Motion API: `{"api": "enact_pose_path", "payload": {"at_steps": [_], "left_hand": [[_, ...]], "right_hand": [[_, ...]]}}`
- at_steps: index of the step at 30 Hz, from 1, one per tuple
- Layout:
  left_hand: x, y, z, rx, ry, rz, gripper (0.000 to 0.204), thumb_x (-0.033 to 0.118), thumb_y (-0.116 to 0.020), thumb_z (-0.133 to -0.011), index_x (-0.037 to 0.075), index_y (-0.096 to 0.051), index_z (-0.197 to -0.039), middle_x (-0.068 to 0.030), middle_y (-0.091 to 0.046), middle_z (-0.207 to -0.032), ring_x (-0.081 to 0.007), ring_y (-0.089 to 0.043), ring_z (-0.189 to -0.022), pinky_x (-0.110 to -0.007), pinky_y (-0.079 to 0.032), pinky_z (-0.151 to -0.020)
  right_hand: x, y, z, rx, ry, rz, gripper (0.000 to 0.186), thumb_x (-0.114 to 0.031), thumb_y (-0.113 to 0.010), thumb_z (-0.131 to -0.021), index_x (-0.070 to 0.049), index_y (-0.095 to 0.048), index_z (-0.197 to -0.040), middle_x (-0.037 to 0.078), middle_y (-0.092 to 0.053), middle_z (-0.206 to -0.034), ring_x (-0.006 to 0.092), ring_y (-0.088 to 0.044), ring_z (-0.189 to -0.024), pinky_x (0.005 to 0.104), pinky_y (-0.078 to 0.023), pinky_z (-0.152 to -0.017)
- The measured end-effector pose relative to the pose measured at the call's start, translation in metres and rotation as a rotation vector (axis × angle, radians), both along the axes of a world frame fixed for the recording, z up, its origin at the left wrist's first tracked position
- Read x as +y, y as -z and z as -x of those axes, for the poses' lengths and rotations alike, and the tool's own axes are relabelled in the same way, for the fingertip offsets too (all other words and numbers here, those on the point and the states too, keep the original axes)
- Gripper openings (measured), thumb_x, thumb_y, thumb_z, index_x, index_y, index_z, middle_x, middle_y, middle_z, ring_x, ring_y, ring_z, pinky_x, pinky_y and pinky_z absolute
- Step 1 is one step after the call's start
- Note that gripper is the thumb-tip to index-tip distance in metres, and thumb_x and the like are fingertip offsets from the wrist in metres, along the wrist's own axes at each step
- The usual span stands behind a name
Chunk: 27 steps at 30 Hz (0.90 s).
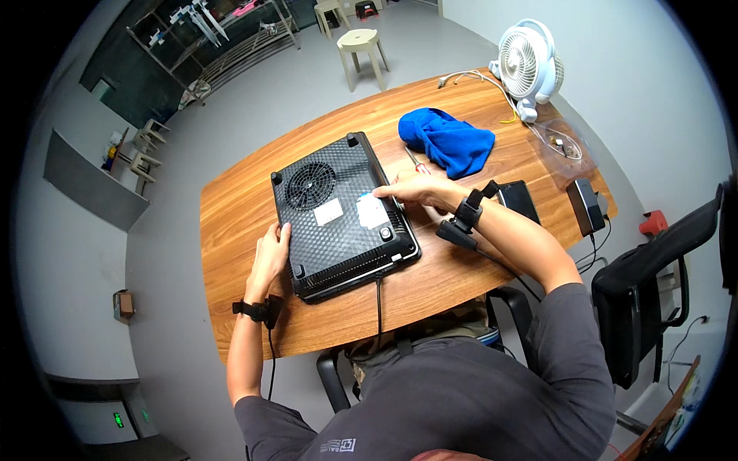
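A flat black device with a textured underside, round vent grille, rubber feet and white labels lies bottom-up on the wooden table, a cable trailing from its near edge. My left hand grips its left edge, thumb along the side. My right hand holds the right edge with the thumb on top by a label; its other fingers are partly hidden. Behind that hand is a screwdriver with a red-and-white handle. A blue cloth and a black phone-like slab lie to the right.
A white fan, plastic bag and black power brick sit along the table's right end. A black chair stands at right, a cream stool beyond the table, a metal rack at the back.
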<state>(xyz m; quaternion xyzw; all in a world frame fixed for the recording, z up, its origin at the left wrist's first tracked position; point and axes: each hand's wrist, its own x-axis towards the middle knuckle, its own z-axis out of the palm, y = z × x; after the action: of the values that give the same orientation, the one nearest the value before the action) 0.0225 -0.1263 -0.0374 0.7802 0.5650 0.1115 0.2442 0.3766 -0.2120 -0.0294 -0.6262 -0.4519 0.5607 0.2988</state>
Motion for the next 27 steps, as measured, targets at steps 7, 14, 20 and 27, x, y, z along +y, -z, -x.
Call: {"api": "enact_pose_path", "payload": {"at_steps": [7, 14, 20, 27], "left_hand": [[0.005, 0.001, -0.001, 0.085, 0.018, 0.000, 0.066, 0.048, -0.044, -0.106, -0.009, -0.053, -0.137, -0.0367, -0.062, -0.126, -0.0467, -0.057, -0.125, -0.048, -0.044, -0.106], [0.004, 0.000, -0.010, 0.128, 0.052, -0.035, 0.065, 0.049, -0.040, -0.106, -0.009, -0.058, -0.128, -0.0388, -0.063, -0.118, -0.0506, -0.059, -0.119, -0.053, -0.046, -0.102], [0.004, 0.001, -0.007, 0.185, 0.033, 0.003, 0.065, 0.050, -0.040, -0.106, -0.008, -0.059, -0.129, -0.0371, -0.064, -0.118, -0.0512, -0.059, -0.117, -0.053, -0.047, -0.101], [-0.010, -0.014, -0.009, 0.194, 0.019, -0.057, 0.062, 0.047, -0.053, -0.101, -0.005, -0.059, -0.132, -0.0309, -0.068, -0.114, -0.0450, -0.065, -0.111, -0.049, -0.051, -0.097]], "right_hand": [[-0.007, -0.031, 0.009, 0.036, 0.001, 0.113, 0.048, -0.047, -0.076, -0.090, 0.001, -0.071, -0.096, 0.007, -0.066, -0.084, 0.0142, -0.055, -0.070, 0.0308, -0.041, -0.059], [0.024, 0.032, -0.005, 0.068, -0.035, 0.158, 0.052, -0.054, -0.064, -0.097, -0.005, -0.071, -0.112, 0.007, -0.069, -0.103, 0.0170, -0.054, -0.084, 0.0319, -0.041, -0.073], [0.035, 0.044, -0.007, -0.034, -0.167, 0.201, 0.074, -0.065, -0.051, -0.097, -0.003, -0.062, -0.136, 0.019, -0.060, -0.135, 0.0280, -0.050, -0.110, 0.0390, -0.038, -0.094], [0.029, 0.034, -0.009, 0.028, -0.158, 0.208, 0.078, -0.068, -0.053, -0.095, -0.005, -0.058, -0.141, 0.021, -0.057, -0.135, 0.0297, -0.048, -0.113, 0.0401, -0.036, -0.095]]}}
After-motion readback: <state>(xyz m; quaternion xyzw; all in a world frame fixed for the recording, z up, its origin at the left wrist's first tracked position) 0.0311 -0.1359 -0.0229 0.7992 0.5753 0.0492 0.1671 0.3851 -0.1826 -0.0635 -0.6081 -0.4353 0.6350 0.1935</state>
